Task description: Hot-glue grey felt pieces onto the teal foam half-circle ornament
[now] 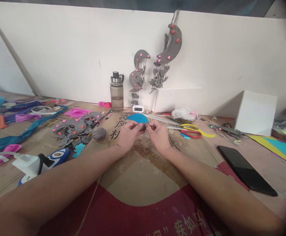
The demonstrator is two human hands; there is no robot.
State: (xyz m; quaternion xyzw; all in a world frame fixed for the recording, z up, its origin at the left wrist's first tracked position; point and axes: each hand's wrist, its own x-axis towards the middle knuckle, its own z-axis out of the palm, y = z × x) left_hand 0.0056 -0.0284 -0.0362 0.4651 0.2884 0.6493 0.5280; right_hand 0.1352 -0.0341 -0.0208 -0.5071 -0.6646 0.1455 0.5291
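Note:
Over the cardboard sheet [143,183], my left hand [130,133] and my right hand [159,135] meet. Both are closed, pinching a small grey piece [144,126] between thumbs and fingertips. My fingers cover much of it, and its exact kind does not show. Just behind the fingers lies a blue rounded piece [138,117]. Left of my left hand rests a ball of grey yarn [99,133]. Scissors with red handles [193,133] lie beyond my right hand, close to a yellow curved piece [206,132]. Thin grey strands and crumbs are scattered below my hands.
A water bottle [117,93] and a small digital clock [138,108] stand by the white wall, where grey crescent hangings [171,49] hang. Grey decorated pieces [71,127] and a power strip with a plug [56,157] lie left. A phone [246,170] lies right.

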